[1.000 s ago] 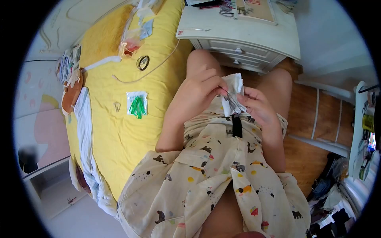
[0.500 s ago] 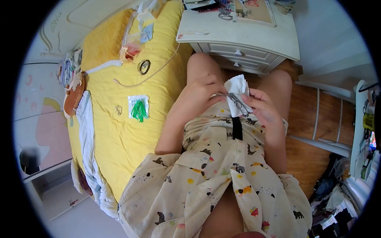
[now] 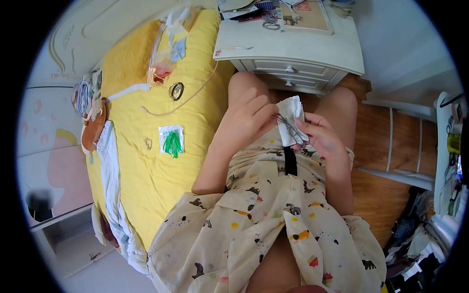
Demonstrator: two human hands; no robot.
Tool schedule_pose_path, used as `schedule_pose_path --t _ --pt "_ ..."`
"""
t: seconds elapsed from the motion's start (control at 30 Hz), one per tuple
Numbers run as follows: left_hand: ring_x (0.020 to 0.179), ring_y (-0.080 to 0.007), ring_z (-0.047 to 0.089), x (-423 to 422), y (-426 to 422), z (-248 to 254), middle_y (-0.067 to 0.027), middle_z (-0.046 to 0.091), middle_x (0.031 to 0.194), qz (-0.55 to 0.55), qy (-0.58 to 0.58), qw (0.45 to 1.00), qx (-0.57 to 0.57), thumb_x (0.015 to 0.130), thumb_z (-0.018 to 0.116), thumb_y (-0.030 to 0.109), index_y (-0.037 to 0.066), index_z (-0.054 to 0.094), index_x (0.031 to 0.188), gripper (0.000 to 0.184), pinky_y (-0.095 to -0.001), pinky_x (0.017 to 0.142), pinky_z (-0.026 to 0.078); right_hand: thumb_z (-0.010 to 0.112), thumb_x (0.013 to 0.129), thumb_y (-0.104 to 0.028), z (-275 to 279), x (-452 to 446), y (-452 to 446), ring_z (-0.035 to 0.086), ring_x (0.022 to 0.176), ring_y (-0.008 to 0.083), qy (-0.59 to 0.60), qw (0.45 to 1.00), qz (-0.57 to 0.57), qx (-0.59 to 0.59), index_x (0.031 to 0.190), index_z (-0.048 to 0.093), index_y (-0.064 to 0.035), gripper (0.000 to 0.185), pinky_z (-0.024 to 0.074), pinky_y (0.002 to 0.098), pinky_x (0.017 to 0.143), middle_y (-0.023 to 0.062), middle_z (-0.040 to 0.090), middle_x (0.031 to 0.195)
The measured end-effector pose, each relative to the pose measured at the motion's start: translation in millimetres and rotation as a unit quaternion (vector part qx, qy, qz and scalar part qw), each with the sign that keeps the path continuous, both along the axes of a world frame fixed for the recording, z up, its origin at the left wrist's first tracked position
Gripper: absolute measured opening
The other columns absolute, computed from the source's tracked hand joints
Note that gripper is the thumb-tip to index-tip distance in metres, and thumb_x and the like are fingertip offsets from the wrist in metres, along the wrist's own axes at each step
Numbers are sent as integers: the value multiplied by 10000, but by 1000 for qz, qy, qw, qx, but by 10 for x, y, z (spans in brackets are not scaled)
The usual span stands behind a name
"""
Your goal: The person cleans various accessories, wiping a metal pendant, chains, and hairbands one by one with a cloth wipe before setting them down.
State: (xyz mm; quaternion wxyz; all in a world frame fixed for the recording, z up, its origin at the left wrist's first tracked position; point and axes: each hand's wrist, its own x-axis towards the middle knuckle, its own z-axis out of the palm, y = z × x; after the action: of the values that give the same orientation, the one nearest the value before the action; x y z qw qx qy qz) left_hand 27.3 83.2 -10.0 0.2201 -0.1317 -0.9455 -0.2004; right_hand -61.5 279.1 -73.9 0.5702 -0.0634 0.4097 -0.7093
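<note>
Over my lap, my right hand (image 3: 321, 135) pinches a folded white tissue (image 3: 291, 106) between thumb and fingers. A thin silver-grey chain (image 3: 291, 131) lies bunched across the tissue's front. At the tissue's left edge, my left hand (image 3: 251, 116) has its fingers closed on the upper end of the chain; the fingertips are partly hidden. Below the tissue hangs a black strap (image 3: 290, 161) over the patterned clothing.
To the left, a yellow bed (image 3: 141, 190) carries a packet with green strands (image 3: 172, 143), a dark round bangle (image 3: 176, 91), a small pale-gold loop (image 3: 147, 143) and a beige cord (image 3: 188, 108). Ahead stands a white nightstand (image 3: 293, 46) bearing papers, tweezers (image 3: 239, 48) and another silver chain (image 3: 272, 20).
The tissue now stands more open to view, with the chain stretched diagonally across it. My left hand has shifted slightly. The whole view has moved a little downward.
</note>
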Motion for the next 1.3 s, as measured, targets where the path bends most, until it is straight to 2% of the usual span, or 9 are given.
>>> schedule_pose_path --t 0.27,0.37,0.47,0.57,0.67,0.77,0.97,1.07,1.3 --pt "566 -159 420 80 75 175 34 543 630 -63 123 988 68 557 746 77 95 645 753 222 -276 541 331 520 914 -191 -203 -12 24 588 967 158 13 986 -117 -115 1143 537 -5 295 465 350 887 66 616 1044" --pt "547 -143 416 60 132 247 42 550 611 -69 135 984 95 546 746 87 91 655 749 223 -272 534 327 473 930 -263 -245 -27 -14 576 1024 298 -70 965 -183 -175 1247 440 -11 406 444 421 918 145 566 1151" --pt "551 -144 419 17 233 303 36 557 623 -72 147 980 113 544 742 96 87 653 748 223 -268 533 322 451 933 -294 -152 -36 -67 555 1061 318 -104 935 -265 -209 1270 417 -27 431 433 449 934 150 543 1189" --pt "545 -153 414 -31 269 308 33 552 617 -70 161 976 131 545 737 90 81 650 744 217 -270 534 319 469 928 -264 -261 -43 -8 533 1097 309 -17 951 -272 -147 1291 392 -28 439 414 445 958 142 530 1213" --pt "552 -162 415 -57 244 328 22 545 612 -59 172 974 133 538 735 77 72 648 745 225 -274 535 313 572 880 -159 -208 38 42 553 1062 172 90 968 -199 -120 1217 488 -27 372 428 338 925 63 574 1160" --pt "561 -171 409 -83 201 323 9 539 615 -20 167 977 128 539 734 71 68 647 738 217 -277 535 307 612 847 -134 -181 65 58 553 1038 145 88 970 -98 -204 1186 521 -25 367 418 312 915 46 590 1124" --pt "560 -150 370 -145 123 380 2 499 605 82 145 980 108 566 733 57 72 648 723 179 -267 515 290 656 795 -67 -105 110 12 587 879 89 105 985 -31 -134 1108 567 -14 330 458 250 807 14 632 986" --pt "638 -196 460 -133 -19 322 -14 568 696 136 120 979 91 575 712 40 59 634 763 204 -286 573 343 669 782 -52 -95 142 -22 589 850 78 91 988 -8 -121 1094 576 -10 328 462 234 782 13 638 964" --pt "556 -123 352 -156 -159 281 5 453 579 186 163 965 90 619 726 16 64 651 728 141 -252 487 271 660 785 -35 -24 170 -70 595 823 76 99 989 5 -108 1057 602 -13 278 470 230 751 23 650 938"
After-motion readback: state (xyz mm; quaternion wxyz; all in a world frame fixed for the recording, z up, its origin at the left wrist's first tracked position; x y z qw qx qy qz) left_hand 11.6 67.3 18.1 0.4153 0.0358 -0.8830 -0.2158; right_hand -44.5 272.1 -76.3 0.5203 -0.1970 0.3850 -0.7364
